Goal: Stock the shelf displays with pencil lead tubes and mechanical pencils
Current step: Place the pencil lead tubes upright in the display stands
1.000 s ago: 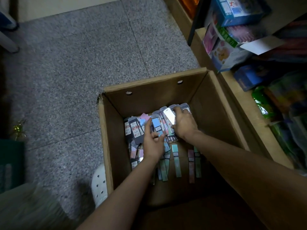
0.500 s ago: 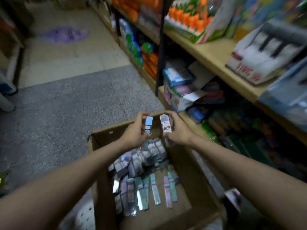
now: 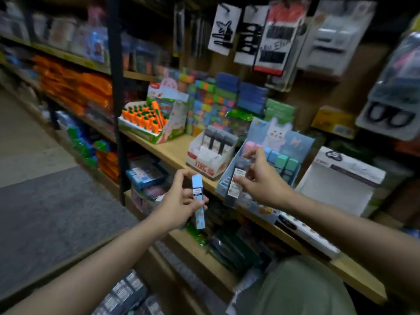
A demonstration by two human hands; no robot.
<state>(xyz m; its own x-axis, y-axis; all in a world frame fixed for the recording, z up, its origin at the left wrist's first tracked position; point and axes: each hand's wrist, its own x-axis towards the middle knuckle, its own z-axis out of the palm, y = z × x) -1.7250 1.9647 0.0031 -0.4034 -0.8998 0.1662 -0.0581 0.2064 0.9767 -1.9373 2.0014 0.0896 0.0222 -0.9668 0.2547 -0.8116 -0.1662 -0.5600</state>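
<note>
Two tubes, blue tube [image 3: 199,201] (left hand [image 3: 181,202]), dark tube [image 3: 237,181] (right hand [image 3: 261,180]).

Single head view, angled forward-down, close on both hands, shelf [image 3: 172,153] just beyond

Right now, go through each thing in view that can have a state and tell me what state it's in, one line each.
left hand: grips a light blue tube, held upright.
light blue tube: off the shelf, in the air.
right hand: pinches a dark tube.
dark tube: tilted, in front of the blue rabbit display.
blue rabbit display: partly filled with pastel tubes.
white display box: a few dark-capped items, front slots open.
</note>
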